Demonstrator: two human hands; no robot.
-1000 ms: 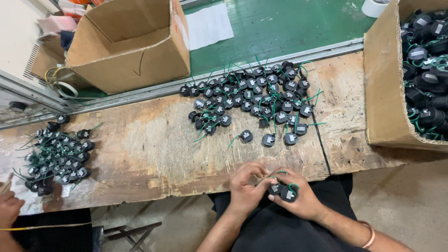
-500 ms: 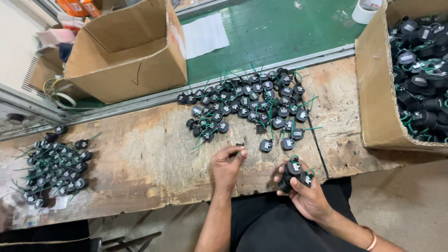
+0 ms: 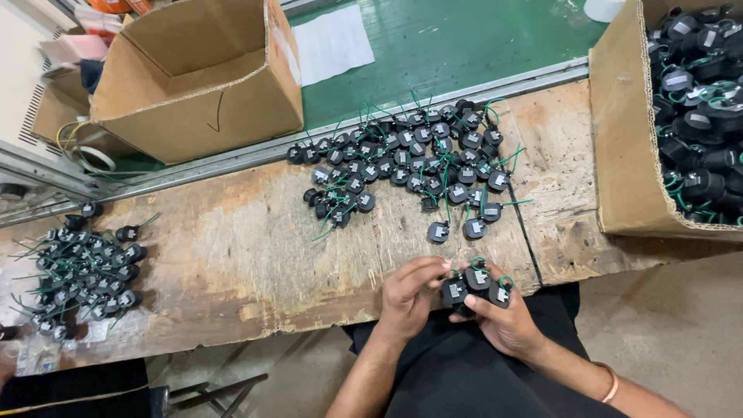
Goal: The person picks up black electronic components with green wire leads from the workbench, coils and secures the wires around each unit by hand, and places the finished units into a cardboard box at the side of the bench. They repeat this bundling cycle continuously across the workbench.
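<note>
Holding a small cluster of black round components [image 3: 476, 282] with green wire leads, the right hand [image 3: 503, 321] lies palm-up at the near edge of the worn wooden workbench [image 3: 232, 255], its fingers curled around about three pieces. Left hand [image 3: 409, 292]: fingers bent and pinched together on the leftmost piece of the same cluster, so that both hands meet over the bench edge, just above the person's dark-clothed lap. A thin bangle [image 3: 611, 383] circles the right wrist.

Main pile of like components [image 3: 402, 159]: spread loosely on the bench beyond the hands, green leads pointing in many directions; two stray pieces lie nearest the hands, apart from them. Second, smaller pile [image 3: 81, 271]: at the far left end of the bench, well apart from the hands.

Open cardboard box, right [image 3: 619, 155]: stands on the bench at the right edge of the view, filled with larger black parts and green wires. Open cardboard box, left [image 3: 193, 77]: stands beyond the bench on the green surface [image 3: 464, 46], its interior showing nothing inside from this angle. A white sheet [image 3: 333, 42] lies flat on the green surface just beside that box. A metal rail [image 3: 232, 164] separates the bench from the green surface
</note>
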